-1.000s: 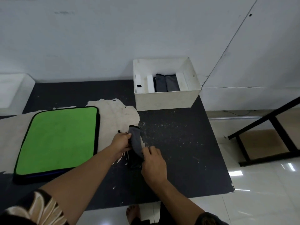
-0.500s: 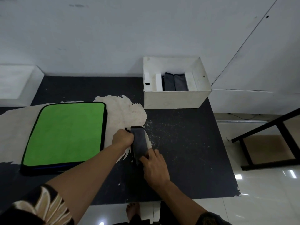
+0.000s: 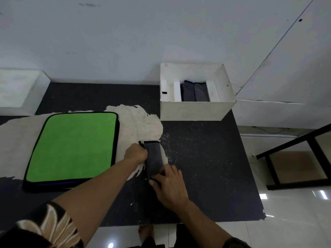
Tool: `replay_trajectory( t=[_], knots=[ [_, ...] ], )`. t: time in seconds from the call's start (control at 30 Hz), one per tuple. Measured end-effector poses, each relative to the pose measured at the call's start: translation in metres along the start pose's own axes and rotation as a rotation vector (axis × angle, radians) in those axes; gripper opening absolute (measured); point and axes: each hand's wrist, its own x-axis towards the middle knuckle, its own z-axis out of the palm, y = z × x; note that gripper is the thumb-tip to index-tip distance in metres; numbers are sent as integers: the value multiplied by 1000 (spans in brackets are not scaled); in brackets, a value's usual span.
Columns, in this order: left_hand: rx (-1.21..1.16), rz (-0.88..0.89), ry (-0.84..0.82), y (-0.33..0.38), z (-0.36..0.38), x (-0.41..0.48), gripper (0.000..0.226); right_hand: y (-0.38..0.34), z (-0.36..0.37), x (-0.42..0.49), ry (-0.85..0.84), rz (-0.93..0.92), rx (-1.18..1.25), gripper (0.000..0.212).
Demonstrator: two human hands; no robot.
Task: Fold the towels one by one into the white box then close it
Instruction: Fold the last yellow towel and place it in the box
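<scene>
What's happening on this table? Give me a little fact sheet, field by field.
Activity: folding a grey towel into a narrow strip on the black table
Left hand: grips the strip's left edge
Right hand: holds its near end
White box: open, at the table's far edge
Inside box: two folded grey towels side by side between white dividers
Waiting: green towel lying flat on the left

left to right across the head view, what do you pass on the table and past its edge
green towel -> left hand -> folded grey towel -> white box -> black frame on the floor past the table's right edge
</scene>
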Motion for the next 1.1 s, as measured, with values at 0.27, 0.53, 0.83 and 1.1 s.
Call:
replay_trajectory(
  t=[0.27,0.53,0.83,1.1],
  knots=[
    [224,326,334,-18,27,-48,25,11,-10,24,83,329,260,21],
    [143,244,234,-38,28,-46,12,8,-5,37,-216,336,224,42],
    [156,226,172,-38,31,-48,22,8,-5,40,-226,327,207,42],
    [206,265,170,-29,25,-42,32,5,-4,56,-140,579,442,42]
  ],
)
